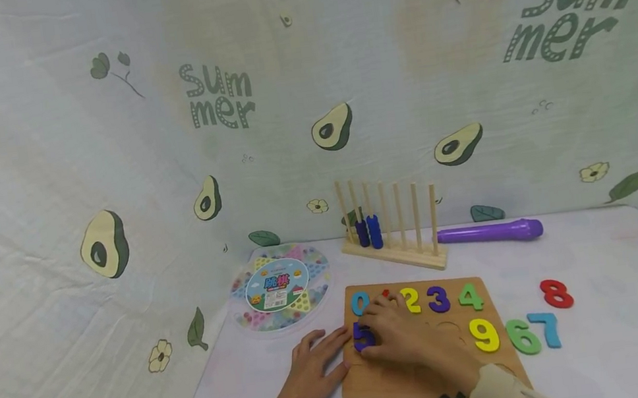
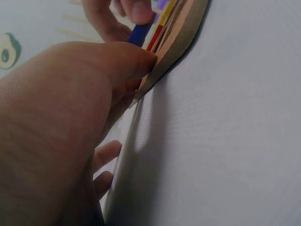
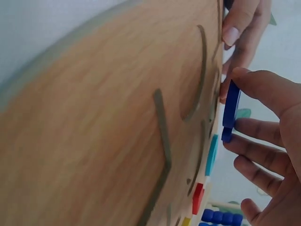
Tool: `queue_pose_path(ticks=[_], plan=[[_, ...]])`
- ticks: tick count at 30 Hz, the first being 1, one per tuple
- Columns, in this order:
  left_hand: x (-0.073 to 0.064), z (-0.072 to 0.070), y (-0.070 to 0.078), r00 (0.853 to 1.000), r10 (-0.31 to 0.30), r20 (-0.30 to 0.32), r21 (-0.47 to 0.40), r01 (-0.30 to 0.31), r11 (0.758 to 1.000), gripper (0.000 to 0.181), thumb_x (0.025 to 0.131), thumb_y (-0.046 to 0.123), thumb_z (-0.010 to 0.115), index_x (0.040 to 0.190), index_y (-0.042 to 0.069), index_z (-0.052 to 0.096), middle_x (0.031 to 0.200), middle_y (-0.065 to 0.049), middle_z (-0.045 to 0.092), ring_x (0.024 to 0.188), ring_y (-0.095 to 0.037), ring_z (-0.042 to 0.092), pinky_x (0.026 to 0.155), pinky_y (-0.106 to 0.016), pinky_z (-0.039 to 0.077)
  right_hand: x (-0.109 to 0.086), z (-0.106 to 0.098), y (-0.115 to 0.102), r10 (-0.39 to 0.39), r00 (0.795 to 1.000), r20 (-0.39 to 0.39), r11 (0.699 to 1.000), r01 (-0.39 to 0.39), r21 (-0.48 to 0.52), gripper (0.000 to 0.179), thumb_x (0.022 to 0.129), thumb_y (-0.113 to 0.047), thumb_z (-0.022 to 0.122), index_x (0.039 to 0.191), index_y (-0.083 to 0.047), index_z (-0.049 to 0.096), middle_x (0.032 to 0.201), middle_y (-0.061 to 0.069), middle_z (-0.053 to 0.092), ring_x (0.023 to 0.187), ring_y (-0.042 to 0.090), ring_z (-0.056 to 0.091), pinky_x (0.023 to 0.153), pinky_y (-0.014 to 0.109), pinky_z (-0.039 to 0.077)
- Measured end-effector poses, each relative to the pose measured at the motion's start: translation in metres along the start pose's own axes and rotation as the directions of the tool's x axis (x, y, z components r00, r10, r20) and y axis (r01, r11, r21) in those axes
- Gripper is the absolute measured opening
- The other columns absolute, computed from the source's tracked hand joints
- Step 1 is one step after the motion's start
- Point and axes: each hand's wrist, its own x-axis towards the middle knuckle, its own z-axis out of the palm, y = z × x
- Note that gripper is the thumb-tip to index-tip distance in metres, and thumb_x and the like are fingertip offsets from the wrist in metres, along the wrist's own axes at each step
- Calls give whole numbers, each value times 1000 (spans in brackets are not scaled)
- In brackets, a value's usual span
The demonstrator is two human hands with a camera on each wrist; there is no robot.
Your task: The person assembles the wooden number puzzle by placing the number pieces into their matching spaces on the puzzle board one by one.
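Note:
My right hand [image 1: 397, 334] is over the left part of the wooden number board [image 1: 384, 387]. Its thumb and fingers pinch a dark blue number 5 [image 1: 363, 336], which appears edge-on in the right wrist view and is raised off the board there. My left hand [image 1: 314, 365] lies at the board's left edge, thumb and fingertips touching it. The blue 0 [image 1: 360, 303], yellow 2 [image 1: 410, 300], purple 3 [image 1: 438, 299], green 4 [image 1: 470, 297] and yellow 9 [image 1: 484, 335] sit on the board. The right hand partly covers the red 1 [image 1: 386, 293].
Right of the board lie a green 6 [image 1: 524, 337], a blue 7 [image 1: 549, 330] and a red 8 [image 1: 556, 294]. Behind it stand a wooden peg rack [image 1: 400, 255] with blue beads and a purple toy microphone [image 1: 490, 233]. A round game box [image 1: 279, 287] lies back left.

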Motion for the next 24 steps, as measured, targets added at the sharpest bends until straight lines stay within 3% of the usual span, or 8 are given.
queue_pose_path(ticks=[10, 17, 24], plan=[[0, -3, 3, 1000, 11, -3, 3, -11, 1000, 50, 100, 47, 54, 149, 33, 49, 153, 15, 43, 139, -32, 33, 104, -63, 24, 6, 11, 0, 23, 1000, 2, 1000, -23, -21, 48, 82, -47, 80, 114, -13, 73, 118, 3, 67, 114, 26, 50, 98, 59, 30], [3, -3, 3, 1000, 11, -6, 36, -11, 999, 51, 101, 48, 52, 150, 34, 48, 154, 15, 42, 139, -31, 33, 103, -62, 25, 8, 10, -2, 66, 998, -22, 997, -66, -42, 45, 79, -46, 83, 109, -14, 75, 114, 3, 68, 115, 28, 51, 99, 64, 29], [2, -2, 2, 1000, 5, 4, 32, -5, 999, 51, 101, 50, 51, 150, 35, 48, 154, 16, 42, 139, -31, 33, 104, -62, 25, 2, 9, -3, 52, 998, -30, 998, -53, -30, 47, 80, -45, 83, 111, -12, 74, 115, 3, 67, 117, 29, 52, 99, 64, 30]])
